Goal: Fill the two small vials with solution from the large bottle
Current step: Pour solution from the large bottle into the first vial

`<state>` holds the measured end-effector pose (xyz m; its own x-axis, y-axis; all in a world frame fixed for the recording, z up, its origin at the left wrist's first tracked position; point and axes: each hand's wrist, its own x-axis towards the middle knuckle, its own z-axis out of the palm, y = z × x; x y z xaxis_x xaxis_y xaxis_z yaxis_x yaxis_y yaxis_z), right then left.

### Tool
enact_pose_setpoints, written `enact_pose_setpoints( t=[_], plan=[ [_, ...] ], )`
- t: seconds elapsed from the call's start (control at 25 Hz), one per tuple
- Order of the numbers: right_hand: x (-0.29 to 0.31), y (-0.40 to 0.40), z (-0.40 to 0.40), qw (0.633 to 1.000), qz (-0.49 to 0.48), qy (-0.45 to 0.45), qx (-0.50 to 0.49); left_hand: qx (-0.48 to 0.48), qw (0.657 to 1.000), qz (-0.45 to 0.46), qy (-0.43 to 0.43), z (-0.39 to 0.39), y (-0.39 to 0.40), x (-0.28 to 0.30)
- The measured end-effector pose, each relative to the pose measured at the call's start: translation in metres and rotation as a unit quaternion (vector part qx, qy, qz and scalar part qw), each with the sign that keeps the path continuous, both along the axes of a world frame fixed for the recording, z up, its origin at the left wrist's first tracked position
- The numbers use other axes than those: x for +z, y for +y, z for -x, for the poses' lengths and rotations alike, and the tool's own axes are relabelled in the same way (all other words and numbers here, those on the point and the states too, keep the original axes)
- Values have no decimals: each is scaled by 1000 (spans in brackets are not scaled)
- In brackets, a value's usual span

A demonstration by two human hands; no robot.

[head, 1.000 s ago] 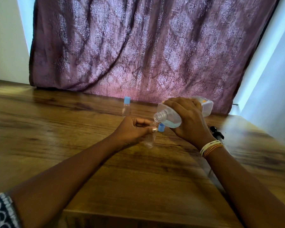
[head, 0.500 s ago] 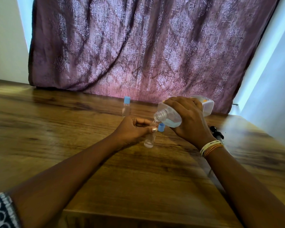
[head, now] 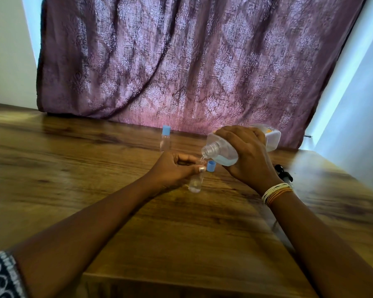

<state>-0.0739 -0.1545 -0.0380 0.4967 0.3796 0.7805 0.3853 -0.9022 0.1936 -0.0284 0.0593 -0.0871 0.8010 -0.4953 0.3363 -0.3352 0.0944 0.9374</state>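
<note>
Wooden table [head: 95, 168], left hand [head: 174, 168] pinching open vial [head: 196, 183], right hand [head: 246, 155] gripping tilted large bottle [head: 222, 151]

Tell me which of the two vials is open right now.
The vial held by the left hand under the bottle. Its blue cap lies on the table; the far vial is capped.
</note>
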Motion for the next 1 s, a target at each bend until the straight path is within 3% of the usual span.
enact_pose_setpoints(
  t=[1.0],
  plan=[
    [0, 2, 1, 1000, 5, -1, -14, 10, 1000, -11, 14, 4, 1, 4]
  ],
)
